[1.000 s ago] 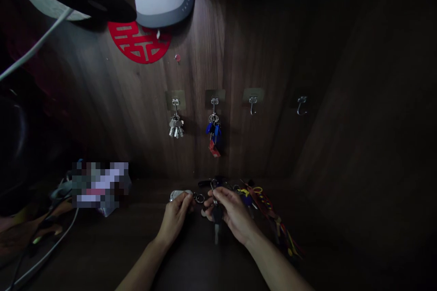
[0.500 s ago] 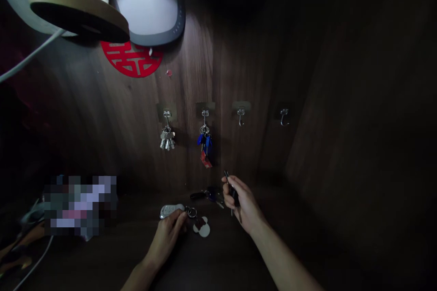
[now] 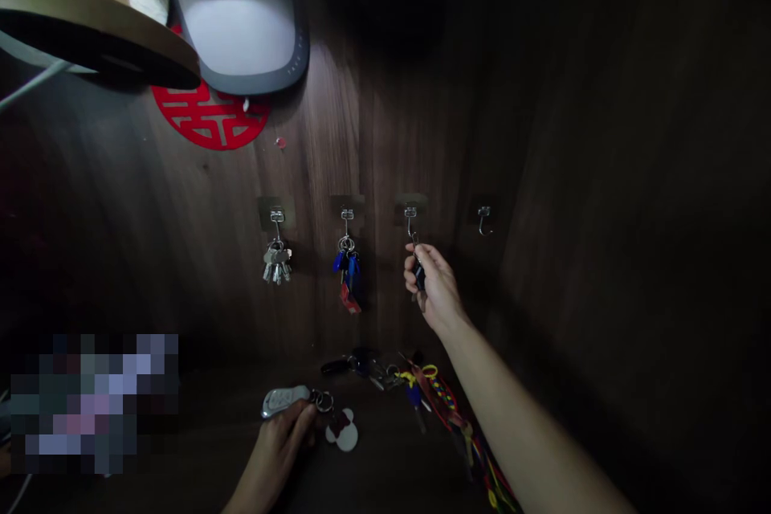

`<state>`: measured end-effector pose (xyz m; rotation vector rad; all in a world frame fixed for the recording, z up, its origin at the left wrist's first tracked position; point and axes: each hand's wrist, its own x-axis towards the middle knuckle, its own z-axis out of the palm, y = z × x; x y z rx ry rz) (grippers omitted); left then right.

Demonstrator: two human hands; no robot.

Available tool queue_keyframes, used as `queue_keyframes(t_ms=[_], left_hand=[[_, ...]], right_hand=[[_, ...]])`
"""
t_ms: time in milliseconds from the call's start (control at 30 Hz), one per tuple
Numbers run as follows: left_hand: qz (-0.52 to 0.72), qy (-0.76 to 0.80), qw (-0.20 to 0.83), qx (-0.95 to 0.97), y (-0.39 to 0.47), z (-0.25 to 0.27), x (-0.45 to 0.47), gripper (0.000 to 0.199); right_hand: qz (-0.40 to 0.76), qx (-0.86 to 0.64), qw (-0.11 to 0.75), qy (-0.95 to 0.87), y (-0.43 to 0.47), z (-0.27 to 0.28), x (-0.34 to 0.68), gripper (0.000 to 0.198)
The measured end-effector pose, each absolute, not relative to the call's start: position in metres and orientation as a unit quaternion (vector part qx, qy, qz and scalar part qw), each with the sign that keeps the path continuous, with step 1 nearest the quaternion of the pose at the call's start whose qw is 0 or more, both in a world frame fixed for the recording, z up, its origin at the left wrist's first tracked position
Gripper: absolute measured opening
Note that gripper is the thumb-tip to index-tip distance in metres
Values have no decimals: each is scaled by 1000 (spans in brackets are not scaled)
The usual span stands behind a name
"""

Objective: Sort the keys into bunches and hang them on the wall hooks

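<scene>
My right hand (image 3: 438, 289) is raised to the wall, closed on a dark key fob (image 3: 420, 275). A small metal ring or clip (image 3: 414, 239) sticks up above its fingers, right at the third hook (image 3: 410, 218); I cannot tell whether it is over the hook. Down on the shelf, my left hand (image 3: 282, 438) has its fingers closed at a silver-white key fob (image 3: 284, 400) with a metal ring (image 3: 324, 401). A mouse-head charm (image 3: 345, 432), white with a dark bow, lies beside that ring.
Silver keys (image 3: 277, 263) hang from the first hook, blue keys with a red tag (image 3: 349, 299) from the second. The fourth hook (image 3: 484, 218) is bare. Dark keys (image 3: 361, 364) and colourful braided cords with keys (image 3: 442, 393) lie on the shelf. A cap (image 3: 244, 40) hangs above.
My right hand has risen from near the shelf to the third hook, carrying the dark key fob. My left hand stays at the silver-white fob. The colourful cords now show.
</scene>
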<state>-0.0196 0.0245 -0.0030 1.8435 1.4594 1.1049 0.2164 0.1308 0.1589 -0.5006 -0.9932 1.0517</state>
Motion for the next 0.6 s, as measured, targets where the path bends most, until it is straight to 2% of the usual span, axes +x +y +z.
queue_keyframes(t_ms=[233,600], left_hand=[[405,553,278,673,27,-3,-18,49],[407,547,271,680,26,0,-18,43]], right_hand=[[459,-251,720,-456,149,160,219,28],[498,-295,697,-423,149,127,223,36]])
